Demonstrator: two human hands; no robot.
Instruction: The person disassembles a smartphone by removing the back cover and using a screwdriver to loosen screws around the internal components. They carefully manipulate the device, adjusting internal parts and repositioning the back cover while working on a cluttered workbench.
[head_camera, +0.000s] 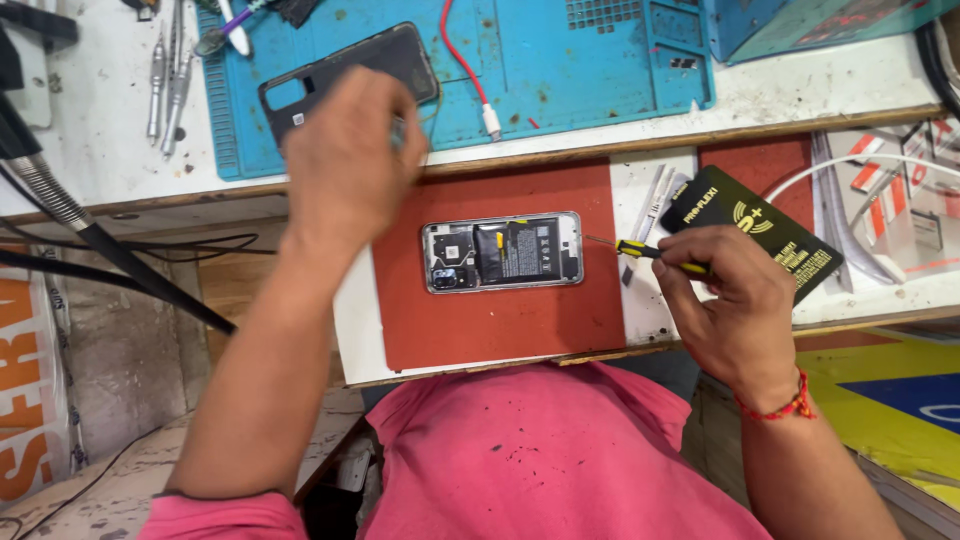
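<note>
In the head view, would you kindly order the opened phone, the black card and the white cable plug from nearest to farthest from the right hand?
From the right hand:
1. Black card, just above the hand, partly under it.
2. Opened phone, leftward on the red mat.
3. White cable plug, up on the blue mat.

The opened phone (502, 252) lies on a mat (500, 320) at the desk's (100, 150) near edge. The back cover (345, 75) lies farther off, left; a card (765, 225) lies right.

Screwdriver (660, 255) yellow-black; pad (500, 320) red; mat (580, 70) blue; back cover (400, 55) seemingly dark grey.
</note>
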